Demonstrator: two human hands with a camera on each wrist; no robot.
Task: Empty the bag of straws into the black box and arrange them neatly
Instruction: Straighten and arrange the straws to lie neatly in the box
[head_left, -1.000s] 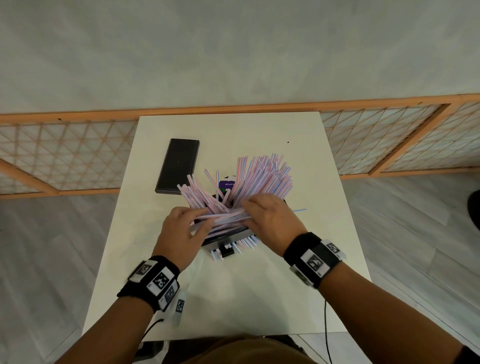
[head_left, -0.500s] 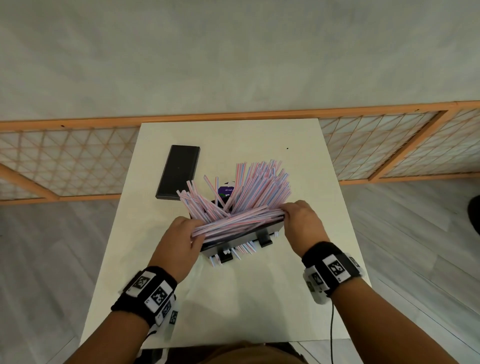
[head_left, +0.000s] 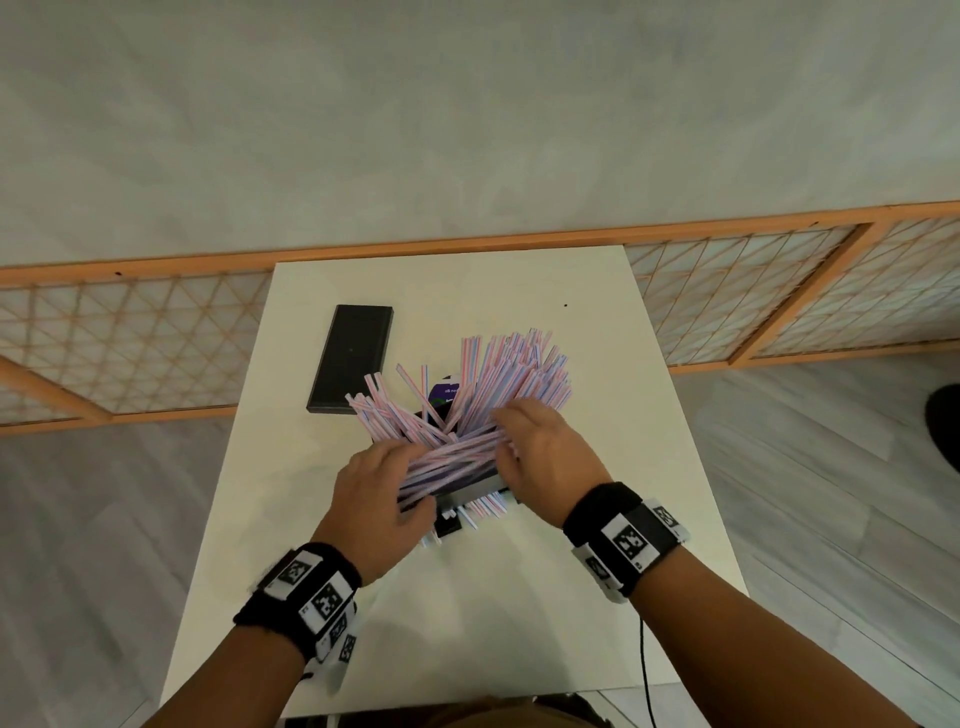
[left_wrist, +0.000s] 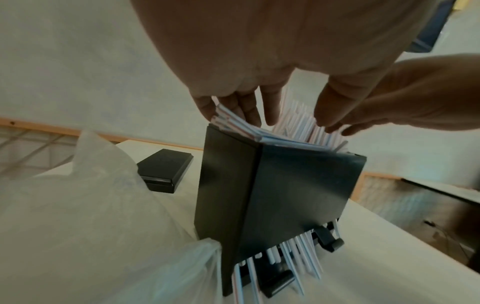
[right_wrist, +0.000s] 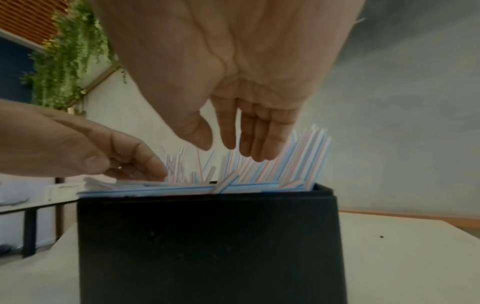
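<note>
A black box (head_left: 475, 488) stands mid-table, packed with pink-and-blue striped straws (head_left: 514, 374) that fan upward; a bundle of them lies crosswise on its rim (left_wrist: 249, 131). My left hand (head_left: 379, 483) is at the left end of that bundle, its fingers (left_wrist: 244, 111) touching the straw ends, the thumb apart. My right hand (head_left: 545, 447) is at the right end, fingers (right_wrist: 254, 139) straight against the upright straws (right_wrist: 293, 158). More straws (left_wrist: 293, 255) poke out of the slot at the box's foot. A limp clear plastic bag (left_wrist: 91, 205) lies near my left wrist.
The box's flat black lid (head_left: 350, 358) lies on the white table (head_left: 597, 597) to the back left. A purple label (head_left: 444, 391) shows behind the straws. A wooden lattice rail (head_left: 156, 343) runs behind the table, and a cable (head_left: 643, 665) hangs off the front edge.
My right hand has moved left from the far right end of the crosswise bundle in over the straws. My left hand stays at the left end.
</note>
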